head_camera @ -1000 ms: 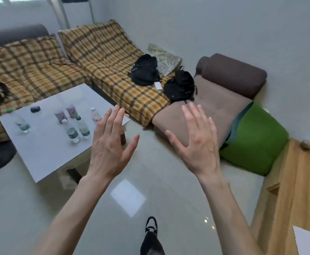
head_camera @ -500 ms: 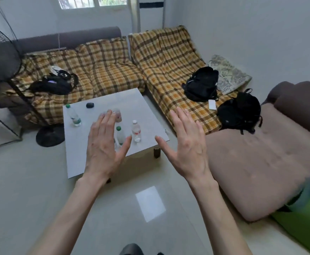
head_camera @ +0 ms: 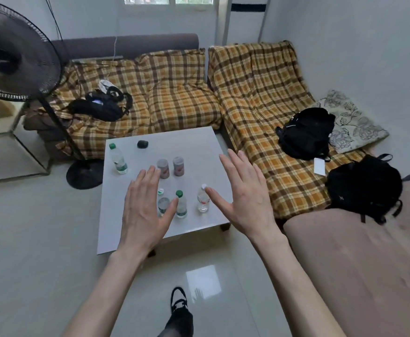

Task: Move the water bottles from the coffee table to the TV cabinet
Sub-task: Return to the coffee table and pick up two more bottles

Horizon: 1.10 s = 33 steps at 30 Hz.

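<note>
A white coffee table [head_camera: 199, 147] stands in front of me with several small water bottles on it. One green-capped bottle [head_camera: 118, 158] stands at the back left. Near the front stand another green-capped bottle [head_camera: 181, 205], a white-capped bottle [head_camera: 203, 198] and a third bottle [head_camera: 163, 203] partly hidden behind my left hand. Two pink-labelled bottles [head_camera: 170, 167] stand mid-table. My left hand [head_camera: 144, 210] and my right hand [head_camera: 244, 194] are raised over the table's front, fingers spread, holding nothing. The TV cabinet is out of view.
A small dark object [head_camera: 142, 144] lies at the table's back. A standing fan [head_camera: 12, 52] is at the left, its base [head_camera: 84, 173] beside the table. Plaid sofas carry black backpacks [head_camera: 307, 133] [head_camera: 364, 188] and a black bag [head_camera: 99, 108]. A brown cushion [head_camera: 357, 263] sits at right.
My view has swung left and closer to the coffee table. Both open hands now hover over its front edge and the bottles.
</note>
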Motion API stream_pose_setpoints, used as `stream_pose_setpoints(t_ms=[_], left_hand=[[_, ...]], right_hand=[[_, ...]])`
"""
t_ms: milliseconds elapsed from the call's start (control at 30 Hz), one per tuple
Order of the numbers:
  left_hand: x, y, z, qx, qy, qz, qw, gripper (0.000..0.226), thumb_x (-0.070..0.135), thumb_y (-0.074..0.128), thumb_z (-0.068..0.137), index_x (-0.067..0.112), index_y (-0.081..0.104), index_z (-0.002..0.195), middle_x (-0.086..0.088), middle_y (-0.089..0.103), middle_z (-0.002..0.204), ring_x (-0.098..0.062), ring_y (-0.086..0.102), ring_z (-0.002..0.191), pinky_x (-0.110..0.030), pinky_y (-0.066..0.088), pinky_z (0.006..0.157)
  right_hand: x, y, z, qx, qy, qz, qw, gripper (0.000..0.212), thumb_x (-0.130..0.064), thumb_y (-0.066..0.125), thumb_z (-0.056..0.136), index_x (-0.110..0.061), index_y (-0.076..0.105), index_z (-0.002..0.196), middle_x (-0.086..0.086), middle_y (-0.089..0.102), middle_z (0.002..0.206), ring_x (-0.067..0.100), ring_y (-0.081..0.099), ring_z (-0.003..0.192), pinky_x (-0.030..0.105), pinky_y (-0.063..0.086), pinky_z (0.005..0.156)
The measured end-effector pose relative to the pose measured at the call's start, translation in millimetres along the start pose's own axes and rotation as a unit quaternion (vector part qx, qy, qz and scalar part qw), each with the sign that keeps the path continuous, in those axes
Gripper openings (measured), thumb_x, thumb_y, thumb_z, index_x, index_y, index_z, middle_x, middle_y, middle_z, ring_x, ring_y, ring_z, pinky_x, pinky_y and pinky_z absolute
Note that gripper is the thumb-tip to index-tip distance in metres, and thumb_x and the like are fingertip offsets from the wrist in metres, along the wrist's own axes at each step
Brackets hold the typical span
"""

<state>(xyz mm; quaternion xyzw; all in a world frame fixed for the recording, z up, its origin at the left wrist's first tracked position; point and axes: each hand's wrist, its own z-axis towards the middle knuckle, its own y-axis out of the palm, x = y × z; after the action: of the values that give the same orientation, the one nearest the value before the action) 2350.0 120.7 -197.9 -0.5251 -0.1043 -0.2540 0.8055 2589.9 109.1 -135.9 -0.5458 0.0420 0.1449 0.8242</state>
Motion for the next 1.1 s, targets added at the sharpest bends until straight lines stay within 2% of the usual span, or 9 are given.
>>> stream_pose_setpoints(t_ms=[267,467,667,800,900,1100], left_hand=[[-51,65,70,-0.054,-0.021,-0.008,0.998,0.071,0.056,0.042,0.100,0.020,0.028,0.159,-0.001,0.031,0.167,-0.020,0.023,0.157,-0.047,0.026,0.127],[-66,126,79,-0.089,-0.058,-0.031,0.994,0.065,0.042,0.058,0.097,0.008,0.045,0.151,-0.009,0.046,0.158,-0.027,0.037,0.150,-0.052,0.034,0.121],[-81,185,89,-0.136,-0.116,-0.029,0.983,0.060,0.040,0.059,0.098,0.011,0.049,0.149,-0.006,0.052,0.154,-0.025,0.044,0.146,-0.045,0.036,0.120],[-93,228,91,-0.169,-0.112,-0.005,0.979,0.053,0.026,0.065,0.097,0.012,0.053,0.147,-0.004,0.055,0.150,-0.024,0.051,0.138,-0.043,0.042,0.114],[-104,260,93,-0.179,-0.119,0.023,0.976,0.052,0.015,0.069,0.093,0.010,0.057,0.143,-0.006,0.059,0.145,-0.027,0.057,0.130,-0.046,0.049,0.106],[-124,303,97,-0.220,-0.194,0.016,0.956,0.057,0.008,0.068,0.090,0.011,0.053,0.145,-0.005,0.058,0.143,-0.026,0.054,0.131,-0.042,0.043,0.111]], right_hand=[[17,69,88,-0.055,0.004,-0.006,0.998,0.074,-0.064,0.045,0.097,-0.022,0.030,0.157,0.000,0.028,0.165,0.018,0.017,0.155,0.044,0.020,0.125],[38,123,112,-0.113,0.025,0.011,0.993,0.073,-0.060,0.050,0.097,-0.020,0.033,0.156,0.000,0.031,0.164,0.020,0.021,0.155,0.046,0.024,0.123],[68,188,125,-0.181,0.025,0.028,0.983,0.072,-0.056,0.055,0.096,-0.020,0.037,0.155,0.000,0.035,0.162,0.022,0.027,0.153,0.046,0.028,0.120],[89,240,130,-0.210,0.034,0.057,0.975,0.072,-0.054,0.060,0.094,-0.020,0.038,0.154,-0.001,0.037,0.161,0.022,0.029,0.151,0.045,0.033,0.117],[105,281,135,-0.235,0.020,0.058,0.970,0.073,-0.051,0.063,0.092,-0.020,0.039,0.153,-0.001,0.038,0.161,0.023,0.032,0.150,0.044,0.034,0.116],[128,344,148,-0.308,-0.002,0.020,0.951,0.072,-0.041,0.069,0.089,-0.018,0.040,0.152,0.003,0.044,0.154,0.027,0.041,0.142,0.040,0.036,0.112]])
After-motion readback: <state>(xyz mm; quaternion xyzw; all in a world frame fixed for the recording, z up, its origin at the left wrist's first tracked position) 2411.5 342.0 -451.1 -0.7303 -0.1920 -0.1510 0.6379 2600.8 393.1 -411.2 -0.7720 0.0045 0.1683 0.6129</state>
